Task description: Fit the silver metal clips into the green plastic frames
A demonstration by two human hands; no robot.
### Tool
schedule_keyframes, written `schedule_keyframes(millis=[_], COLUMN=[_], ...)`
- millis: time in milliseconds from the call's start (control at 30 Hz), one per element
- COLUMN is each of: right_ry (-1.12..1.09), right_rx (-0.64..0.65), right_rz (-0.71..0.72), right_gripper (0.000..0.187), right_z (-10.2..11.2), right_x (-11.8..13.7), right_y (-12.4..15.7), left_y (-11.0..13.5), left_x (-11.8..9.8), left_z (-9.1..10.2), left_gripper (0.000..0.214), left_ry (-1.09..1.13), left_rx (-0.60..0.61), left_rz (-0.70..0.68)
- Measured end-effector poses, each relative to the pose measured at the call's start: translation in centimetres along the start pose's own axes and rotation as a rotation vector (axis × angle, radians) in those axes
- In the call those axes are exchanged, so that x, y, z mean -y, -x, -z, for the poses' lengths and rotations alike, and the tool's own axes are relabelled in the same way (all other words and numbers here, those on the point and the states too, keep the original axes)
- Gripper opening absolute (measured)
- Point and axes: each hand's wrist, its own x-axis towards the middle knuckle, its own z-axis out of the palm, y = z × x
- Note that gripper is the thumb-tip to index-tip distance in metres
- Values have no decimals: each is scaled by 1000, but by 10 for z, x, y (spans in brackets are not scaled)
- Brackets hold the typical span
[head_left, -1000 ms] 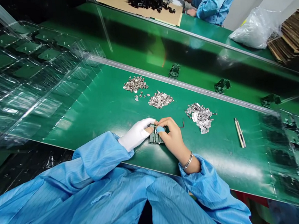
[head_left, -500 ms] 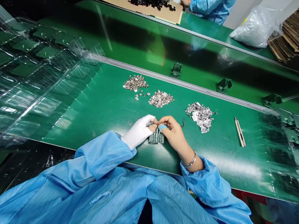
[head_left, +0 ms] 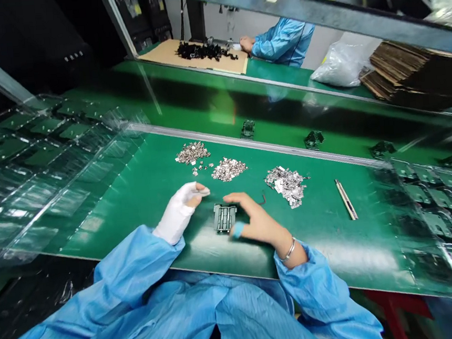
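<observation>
A small dark green part (head_left: 225, 218) with several long slots lies on the green tabletop between my two hands. My left hand (head_left: 178, 209), in a white glove with bare fingertips, is raised a little to the left of the part. Its fingers are curved and apart from the thumb, with nothing visible in them. On the other side, my right hand (head_left: 256, 220) is open, thumb and fingers spread around the part's right edge. A blue band wraps its thumb. Whether that thumb touches the part I cannot tell. A small hex key (head_left: 263, 198) lies beyond my right hand.
Small metal pieces form piles at the back left (head_left: 193, 152), the middle (head_left: 229, 169) and the right (head_left: 288, 185). A utility knife (head_left: 346, 199) lies farther right. Clear plastic trays (head_left: 22, 150) flank the work area. Behind a transparent panel, a co-worker's sleeve (head_left: 284, 42) shows.
Both hands have let go of the green part, which now rests on the table. My left hand has moved away leftward, and my right hand has opened. The camera view has tilted up.
</observation>
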Motion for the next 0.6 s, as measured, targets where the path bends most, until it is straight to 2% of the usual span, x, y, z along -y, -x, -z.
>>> schedule_keyframes(millis=[67, 133, 233, 300, 367, 467, 533, 600], right_ry=[163, 211, 21, -136, -212, -194, -125, -32], right_rx=[88, -18, -267, -331, -351, -423, -449, -417], right_rz=[27, -48, -221, -270, -266, -257, -206, -111], right_gripper=[63, 64, 51, 42, 39, 48, 53, 52], right_z=[-5, -13, -26, -32, -33, -27, -22, -19], right_x=[6, 8, 4, -2, -5, 0, 7, 15], right_y=[2, 1, -4, -7, -8, -4, 0, 3], left_y=[2, 7, 19, 23, 18, -16, -54, -98], left_x=[-5, -11, -15, -15, -16, -27, -42, -60], left_z=[12, 17, 12, 4, -4, -7, -2, 6], left_gripper=[36, 39, 51, 55, 52, 46, 46, 45], left_ry=[-144, -328, -664, -844, -938, -945, -914, -906], left_rx=[15, 83, 248, 290, 286, 259, 185, 102], left_rz=[-20, -92, -291, -416, -459, -382, -294, -189])
